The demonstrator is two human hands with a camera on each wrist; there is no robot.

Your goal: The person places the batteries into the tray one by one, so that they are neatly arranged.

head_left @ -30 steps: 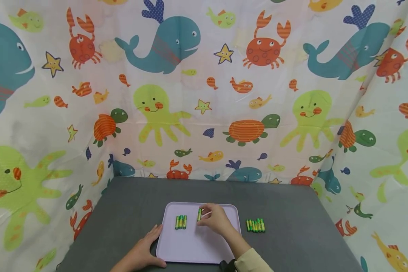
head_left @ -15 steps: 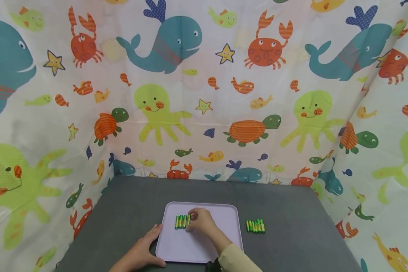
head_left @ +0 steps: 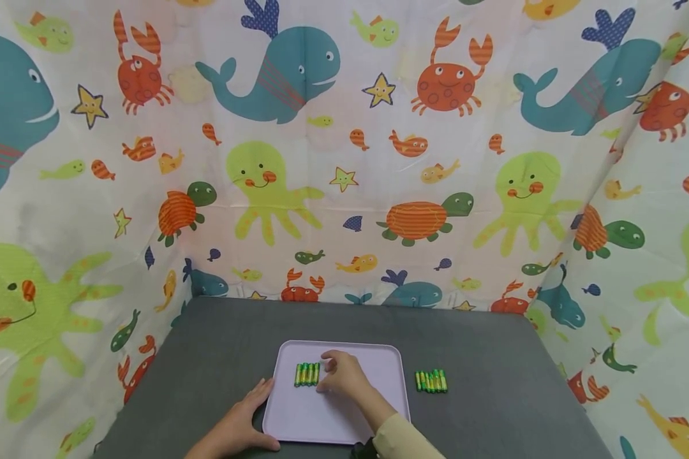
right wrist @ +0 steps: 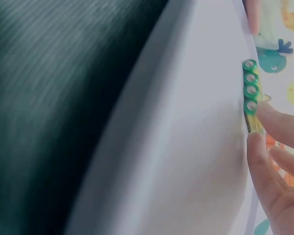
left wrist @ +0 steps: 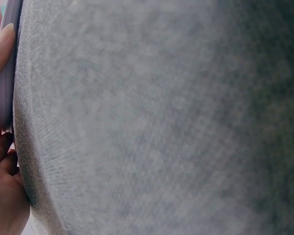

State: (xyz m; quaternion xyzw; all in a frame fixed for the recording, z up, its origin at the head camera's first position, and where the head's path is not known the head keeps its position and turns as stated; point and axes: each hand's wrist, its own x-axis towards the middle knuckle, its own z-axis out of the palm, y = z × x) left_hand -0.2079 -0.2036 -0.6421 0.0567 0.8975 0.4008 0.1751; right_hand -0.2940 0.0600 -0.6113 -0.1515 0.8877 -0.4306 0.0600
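On a pale lilac tray (head_left: 333, 421) stands a tight side-by-side row of several small green-and-yellow batteries (head_left: 307, 375). My right hand (head_left: 344, 376) is at the row's right end, its thumb and forefinger parted beside the last battery. In the right wrist view the battery row (right wrist: 251, 83) shows its green-ringed ends, and the right fingertips are right at the nearest one. My left hand (head_left: 243, 414) rests against the tray's left side, fingers stretched along the rim and thumb at the front corner. The left wrist view catches only fingers beside the tray's edge (left wrist: 7, 83).
A second group of several batteries (head_left: 431, 381) lies on the dark grey table (head_left: 494, 408), right of the tray. A curtain (head_left: 333, 140) printed with sea animals surrounds the table's back and sides.
The right hand has carried a battery leftward across the tray and set it against the right end of the row; its fingers have since spread from it. The left hand has stayed put.
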